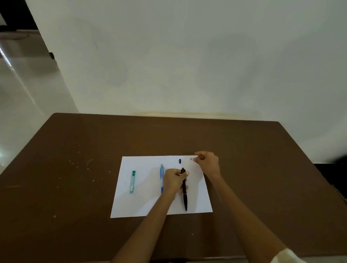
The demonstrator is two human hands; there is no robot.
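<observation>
Left hand (175,181): curling round the upper barrel of the pen (185,194), thumb pressing near its top end.
Pen: running from the left fingers back past the left wrist, tip pointing toward the person; not showing whether lifted or resting on the paper (140,206).
Right hand (206,162): hovering ahead and to the right of the left hand, thumb and forefinger closing into a narrow pinch; not showing whether holding anything.
Cap (180,161): lying on the paper just ahead of the left thumb, between the two hands.
Grey bit (191,158): lying just left of the right fingertips, apart from them.
Step, as judged: probably taking apart the pen's top end and parking the small parts beyond the left hand.
Doing it well: keeping the left grip firm and the open end tilted up; lowering each part right down onto the paper before letting go; grouping parts beside the cap, not at the far edge under the right hand.
Risk, as judged: losing a tiny part by letting it roll onto the dark table (75,176).
Nearby: blue pen (161,174) lying just left of the left knuckles, green case (132,181) lying farther left.
</observation>
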